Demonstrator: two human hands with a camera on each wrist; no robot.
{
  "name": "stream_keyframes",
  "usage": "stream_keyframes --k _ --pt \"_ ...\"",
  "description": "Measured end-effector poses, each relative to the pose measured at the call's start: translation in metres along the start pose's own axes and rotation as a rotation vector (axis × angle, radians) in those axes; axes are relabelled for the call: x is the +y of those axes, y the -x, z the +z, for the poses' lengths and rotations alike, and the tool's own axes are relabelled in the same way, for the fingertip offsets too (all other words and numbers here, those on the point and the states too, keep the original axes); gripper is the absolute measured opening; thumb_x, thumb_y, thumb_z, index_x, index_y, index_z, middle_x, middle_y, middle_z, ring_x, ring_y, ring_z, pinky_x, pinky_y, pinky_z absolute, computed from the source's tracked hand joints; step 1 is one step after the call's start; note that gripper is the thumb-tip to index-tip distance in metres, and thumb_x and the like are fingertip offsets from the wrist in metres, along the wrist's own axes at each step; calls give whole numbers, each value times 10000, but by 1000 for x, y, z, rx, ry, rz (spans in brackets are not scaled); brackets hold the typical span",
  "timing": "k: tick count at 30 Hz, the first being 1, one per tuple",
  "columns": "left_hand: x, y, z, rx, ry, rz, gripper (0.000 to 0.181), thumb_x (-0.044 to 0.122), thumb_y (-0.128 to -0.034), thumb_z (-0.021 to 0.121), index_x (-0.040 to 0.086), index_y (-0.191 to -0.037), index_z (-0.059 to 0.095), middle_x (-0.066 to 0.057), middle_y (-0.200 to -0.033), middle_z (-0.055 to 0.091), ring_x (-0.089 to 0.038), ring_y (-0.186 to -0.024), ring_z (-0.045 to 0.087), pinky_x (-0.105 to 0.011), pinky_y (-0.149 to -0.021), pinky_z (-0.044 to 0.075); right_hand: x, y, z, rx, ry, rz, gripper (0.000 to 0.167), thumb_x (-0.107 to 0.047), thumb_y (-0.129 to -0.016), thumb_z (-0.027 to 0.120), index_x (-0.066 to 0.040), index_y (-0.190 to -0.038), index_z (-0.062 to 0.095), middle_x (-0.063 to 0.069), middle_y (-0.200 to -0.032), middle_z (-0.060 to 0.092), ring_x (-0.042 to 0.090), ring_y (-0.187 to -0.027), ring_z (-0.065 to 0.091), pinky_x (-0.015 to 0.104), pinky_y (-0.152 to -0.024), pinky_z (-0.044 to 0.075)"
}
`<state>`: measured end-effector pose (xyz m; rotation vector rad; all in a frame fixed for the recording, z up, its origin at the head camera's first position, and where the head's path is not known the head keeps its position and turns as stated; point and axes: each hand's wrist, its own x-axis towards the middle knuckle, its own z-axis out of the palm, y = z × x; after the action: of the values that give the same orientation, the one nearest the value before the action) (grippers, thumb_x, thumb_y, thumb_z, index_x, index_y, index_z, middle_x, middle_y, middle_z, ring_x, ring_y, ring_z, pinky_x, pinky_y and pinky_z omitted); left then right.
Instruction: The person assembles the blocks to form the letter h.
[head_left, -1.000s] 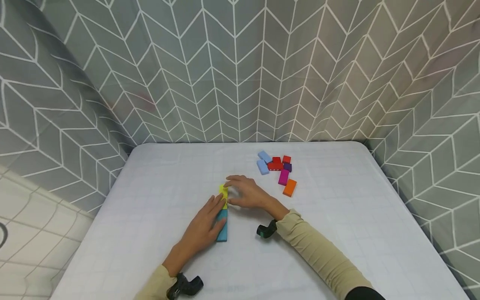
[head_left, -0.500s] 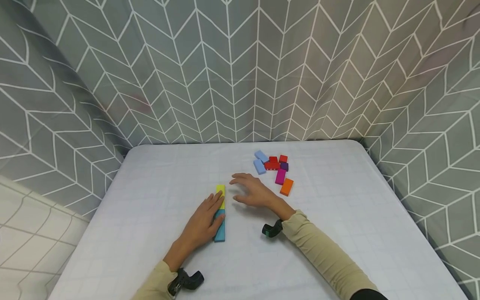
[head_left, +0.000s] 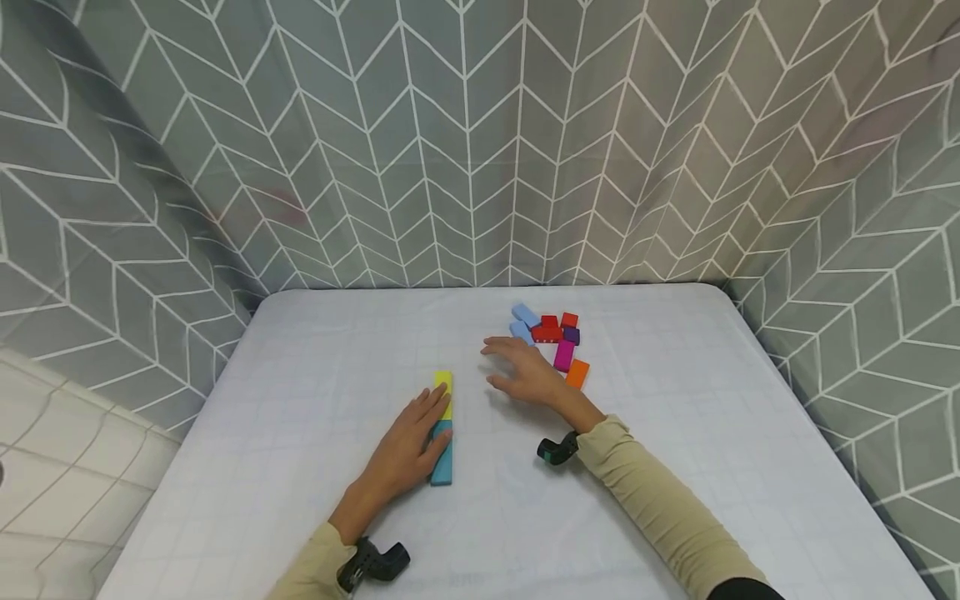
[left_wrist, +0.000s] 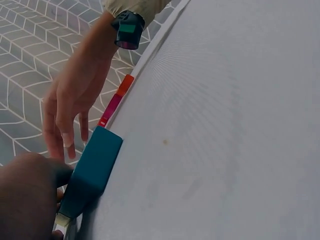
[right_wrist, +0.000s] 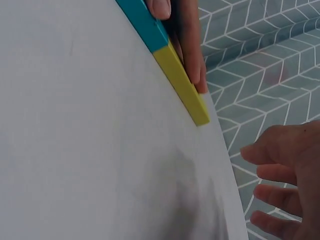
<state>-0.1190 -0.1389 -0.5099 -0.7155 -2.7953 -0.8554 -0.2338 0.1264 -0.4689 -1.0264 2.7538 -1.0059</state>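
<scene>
Seemingly steadying a row, my left hand lies, fingers straight, along the yellow block and teal block, mid-table; my empty right hand, fingers parted, probably needs the loose blocks toward the far edge.

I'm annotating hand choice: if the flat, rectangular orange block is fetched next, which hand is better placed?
Probably the right hand: it hovers, holding nothing, nearer the orange block, while the left hand rests on the long, narrow yellow-and-teal strip.

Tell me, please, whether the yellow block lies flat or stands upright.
The yellow block lies flat, its long side along the white tabletop.
</scene>
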Motion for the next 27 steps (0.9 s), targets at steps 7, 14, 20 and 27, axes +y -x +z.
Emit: stream_keyframes --k 7,14,20,27 --pt "0 0 1 -7 8 -11 590 287 -1074 585 34 -1582 426 -80 -1671 324 -329 -1533 265 -473 -1239 226 16 -7 -9 3 70 16 477 -100 -960 696 -30 -1422 596 148 -1527 514 347 -1420 440 577 -1160 360" --pt "3 4 5 -21 10 -35 598 287 -1067 595 34 -1582 426 -74 -1671 326 -321 -1536 260 -472 -1238 227 33 -8 -12 26 108 43 455 -58 -936 670 4 -1383 615 183 -1528 508 396 -1426 419 599 -1150 361" --pt "5 2 4 -20 -14 -18 599 303 -1073 584 37 -1585 423 -77 -1671 325 -324 -1531 271 -467 -1235 238 43 -6 -17 32 157 87 499 -85 -936 645 3 -1423 593 166 -1581 454 407 -1446 368 674 -1118 319" --pt "3 2 1 -13 -32 -18 602 305 -1074 585 36 -1586 419 -78 -1674 321 -319 -1534 266 -459 -1239 230 45 -13 -20 8 223 122 536 -119 -945 654 -18 -1464 562 136 -1576 465 362 -1446 359 677 -1087 317"
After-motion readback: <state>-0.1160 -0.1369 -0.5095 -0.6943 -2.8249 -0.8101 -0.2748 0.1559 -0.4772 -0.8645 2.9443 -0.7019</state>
